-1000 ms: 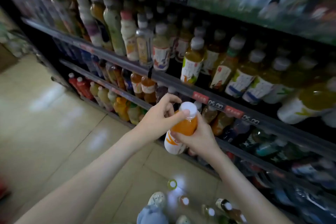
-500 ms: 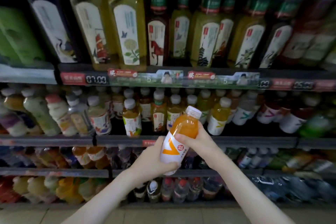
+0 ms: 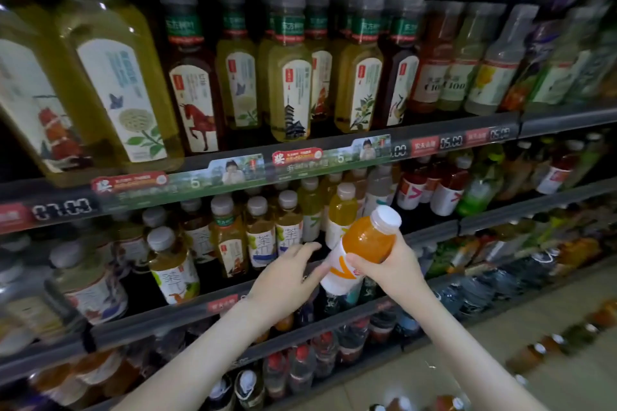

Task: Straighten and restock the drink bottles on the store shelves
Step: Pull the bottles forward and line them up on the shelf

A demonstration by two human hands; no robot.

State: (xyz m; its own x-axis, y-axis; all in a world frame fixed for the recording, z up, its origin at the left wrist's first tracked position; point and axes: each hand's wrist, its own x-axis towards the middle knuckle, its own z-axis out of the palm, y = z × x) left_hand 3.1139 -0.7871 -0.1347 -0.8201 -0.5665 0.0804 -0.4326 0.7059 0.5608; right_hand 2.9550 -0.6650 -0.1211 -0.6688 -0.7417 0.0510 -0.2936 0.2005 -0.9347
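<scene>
progress check: i'd call this mid-job, nowhere near finished. the top shelf (image 3: 334,157) looks pretty tidy, with tall tea bottles (image 3: 290,93) lined up and labels mostly facing out. the middle shelf (image 3: 150,322) is the messy one. its rows are uneven, one green tea bottle (image 3: 173,269) stands out front on its own, and there's a dark gap just left of a yellow drink (image 3: 340,215). there are also loose bottles (image 3: 529,359) on the floor off to the right, so my guess is plenty of restocking is left. the lower shelves are too dark and blurry to judge.

the thing in play is an orange juice bottle (image 3: 365,243), and it's not on any shelf yet. it's in the air in front of the middle shelf, just right of that gap, tilted with the white cap up-right and the base down-left.

the right hand (image 3: 394,270) has the real grip. its fingers and thumb are wrapped round the bottle where the orange part meets the white label, clamped on from the near side. the left hand (image 3: 283,277) sits beside the lower end with its fingers fairly straight, fingertips (image 3: 317,274) touching the label near the base and thumb lifted clear. so that one's loose, steadying more than holding. looks to me like the bottle's meant for that gap, but that's a guess.
</scene>
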